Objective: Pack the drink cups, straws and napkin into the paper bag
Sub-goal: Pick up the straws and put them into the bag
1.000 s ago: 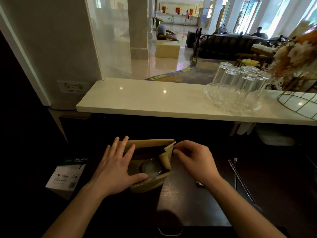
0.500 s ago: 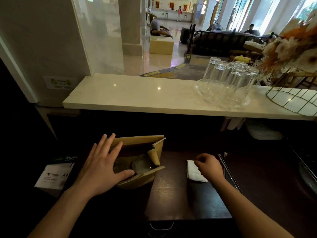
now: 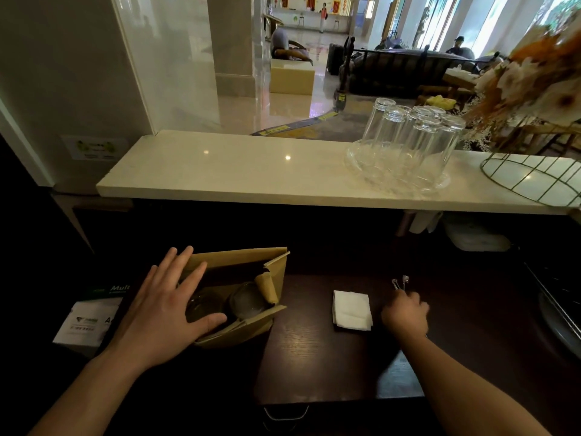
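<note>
An open brown paper bag (image 3: 239, 262) stands on the dark counter, left of centre. Inside it two lidded drink cups (image 3: 248, 298) show from above. My left hand (image 3: 163, 306) lies flat with spread fingers on the bag's left side, thumb at its near rim. A folded white napkin (image 3: 351, 309) lies on the counter to the right of the bag. My right hand (image 3: 405, 314) is right of the napkin, its fingers curled over the near ends of two wrapped straws (image 3: 400, 282) that point away from me. Whether the hand grips them is hidden.
A pale stone ledge (image 3: 251, 174) runs above the dark counter. On it stand several upturned glasses on a glass tray (image 3: 405, 149) and a wire basket (image 3: 534, 177) with dried flowers. A paper ream box (image 3: 91, 319) sits at left, a dark tray (image 3: 562, 313) at far right.
My right hand left the bag's rim, passed over the napkin and moved further right onto the straws. My left hand stayed on the bag.
</note>
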`<state>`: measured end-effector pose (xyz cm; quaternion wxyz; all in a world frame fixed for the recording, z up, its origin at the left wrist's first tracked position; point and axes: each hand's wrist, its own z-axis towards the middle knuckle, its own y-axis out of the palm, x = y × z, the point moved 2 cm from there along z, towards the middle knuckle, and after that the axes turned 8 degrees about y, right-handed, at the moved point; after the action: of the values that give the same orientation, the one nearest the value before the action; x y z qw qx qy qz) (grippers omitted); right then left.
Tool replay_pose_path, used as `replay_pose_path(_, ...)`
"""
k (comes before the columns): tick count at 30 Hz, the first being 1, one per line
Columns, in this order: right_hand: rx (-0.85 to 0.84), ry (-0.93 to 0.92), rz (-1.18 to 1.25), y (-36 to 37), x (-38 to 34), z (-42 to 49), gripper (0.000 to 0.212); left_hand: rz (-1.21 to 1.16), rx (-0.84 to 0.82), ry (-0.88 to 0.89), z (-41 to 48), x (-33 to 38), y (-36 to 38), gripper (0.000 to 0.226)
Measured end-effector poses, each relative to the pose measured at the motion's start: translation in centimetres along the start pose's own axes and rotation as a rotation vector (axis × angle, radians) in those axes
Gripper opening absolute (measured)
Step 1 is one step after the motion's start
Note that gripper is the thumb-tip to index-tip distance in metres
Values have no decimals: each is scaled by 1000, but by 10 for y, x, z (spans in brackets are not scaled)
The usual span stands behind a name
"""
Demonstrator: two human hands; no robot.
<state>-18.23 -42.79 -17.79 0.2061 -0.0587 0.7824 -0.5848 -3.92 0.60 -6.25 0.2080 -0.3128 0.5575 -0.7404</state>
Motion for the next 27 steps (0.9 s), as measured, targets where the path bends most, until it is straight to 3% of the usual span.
replay_pose_path(3,-33,63,-118,-3,19,9,51,38,3,8,0,-4,5,106)
replay_pose_path(8,-61,67,-172,2,37,17,37,63,12,24,0,-10,10,100)
replay_pose_path(17,-91,38,-68,2,31,18,10,64,14,21,0,-11,13,98)
replay_pose_path(23,-121,63,4,-2,28,21,5,43,2,12,-1,-12,9,98)
replay_pose_path(27,-88,55,133,-12,21,22,13,15,-10,-3,0,-8,6,100)
